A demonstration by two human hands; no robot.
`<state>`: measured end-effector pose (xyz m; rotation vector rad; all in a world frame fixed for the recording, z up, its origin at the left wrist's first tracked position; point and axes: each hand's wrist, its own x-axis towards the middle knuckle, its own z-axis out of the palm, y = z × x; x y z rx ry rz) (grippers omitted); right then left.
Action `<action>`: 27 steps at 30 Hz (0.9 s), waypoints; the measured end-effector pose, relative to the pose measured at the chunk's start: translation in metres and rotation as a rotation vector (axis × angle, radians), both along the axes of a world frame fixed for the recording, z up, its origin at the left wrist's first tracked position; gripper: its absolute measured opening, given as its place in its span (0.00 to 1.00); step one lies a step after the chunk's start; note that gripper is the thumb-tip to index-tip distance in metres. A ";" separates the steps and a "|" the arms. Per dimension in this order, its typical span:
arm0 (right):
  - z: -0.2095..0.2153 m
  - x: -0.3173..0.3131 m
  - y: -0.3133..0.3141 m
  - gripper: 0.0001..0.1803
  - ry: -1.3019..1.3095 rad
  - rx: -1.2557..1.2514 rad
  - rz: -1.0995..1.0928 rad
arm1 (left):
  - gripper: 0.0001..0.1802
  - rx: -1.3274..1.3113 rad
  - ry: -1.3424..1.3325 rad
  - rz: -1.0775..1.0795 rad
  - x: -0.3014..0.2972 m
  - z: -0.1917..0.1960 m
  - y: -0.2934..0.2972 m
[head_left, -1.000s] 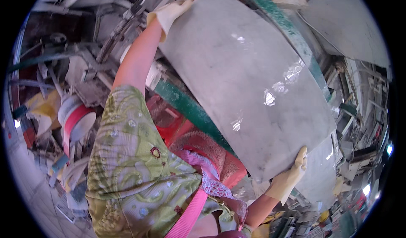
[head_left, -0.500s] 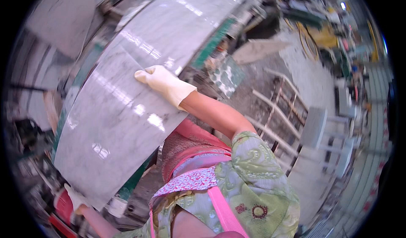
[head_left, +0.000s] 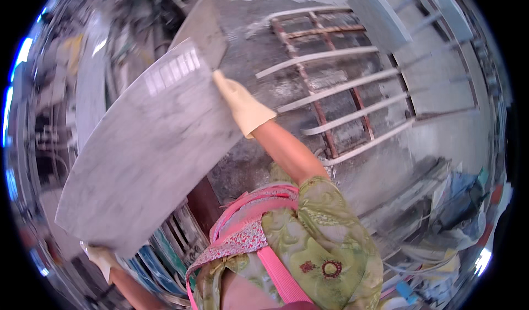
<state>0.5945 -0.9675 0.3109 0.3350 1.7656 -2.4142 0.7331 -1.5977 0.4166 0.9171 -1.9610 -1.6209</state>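
Both gloved hands' fingers clamp a grey marble slab (head_left: 143, 150) above wet concrete floor (head_left: 259, 40)

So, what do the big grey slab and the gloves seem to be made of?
The slab looks like polished marble or similar stone: grey veining and a glossy reflection near its top. The gloves, on the right hand and left hand, look like cream rubber, smooth and matte.

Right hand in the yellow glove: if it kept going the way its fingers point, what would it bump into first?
The right hand already grips the edge of the grey stone slab. Its fingers point up and left, so probably the other slab standing behind comes first, though depth is unclear.
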 end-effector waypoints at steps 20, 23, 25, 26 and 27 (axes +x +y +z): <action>-0.050 0.346 0.349 0.48 -0.286 -0.222 -1.365 | 0.25 1.622 -0.166 -1.716 -0.412 -0.077 1.061; -0.036 0.334 0.322 0.45 -0.528 -0.383 -1.457 | 0.23 1.317 -0.347 -1.719 -0.384 -0.041 1.154; -0.011 0.268 0.330 0.40 -0.796 -0.399 -1.527 | 0.22 1.374 -0.338 -1.824 -0.378 -0.042 1.198; -0.007 0.259 0.330 0.39 -0.877 -0.354 -1.504 | 0.22 1.340 -0.321 -1.894 -0.379 -0.040 1.207; -0.010 0.252 0.340 0.37 -0.948 -0.297 -1.462 | 0.23 1.269 -0.322 -1.895 -0.383 -0.046 1.218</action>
